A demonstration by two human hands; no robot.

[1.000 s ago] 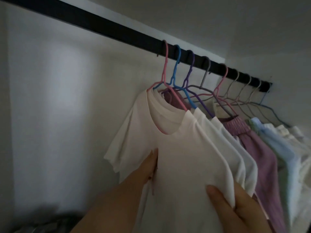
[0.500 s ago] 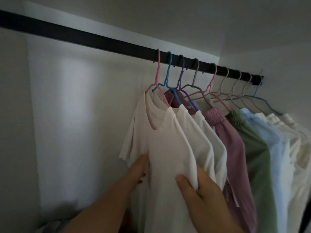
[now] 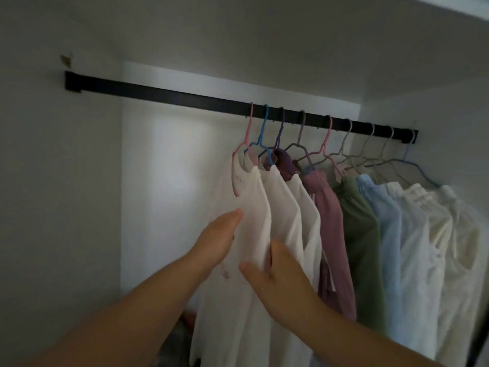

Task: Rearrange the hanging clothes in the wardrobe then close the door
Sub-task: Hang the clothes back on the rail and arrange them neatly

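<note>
Rail: black metal hanging rail [image 3: 164, 92] runs across the wardrobe interior; left half bare, all hangers bunched on the right half
Garments: row of clothes on thin coloured wire hangers, packed side by side
First garment: white T-shirt [image 3: 246, 197] on a pink hanger [image 3: 248, 128], leftmost in the row
Next in row: two more white tops, then a mauve garment [image 3: 330, 223], a green garment [image 3: 360, 229], a pale blue garment [image 3: 383, 221] and cream pieces at the far right
Left hand [image 3: 217, 242]: fingers straight, palm laid flat against the left face of the white T-shirt; grips nothing
Right hand [image 3: 275, 276]: thumb in front of the white T-shirt's right edge, fingers tucked behind the cloth, pinching that edge
Wardrobe door: not in view
Lighting: dim, fine detail of fabrics unclear
</note>
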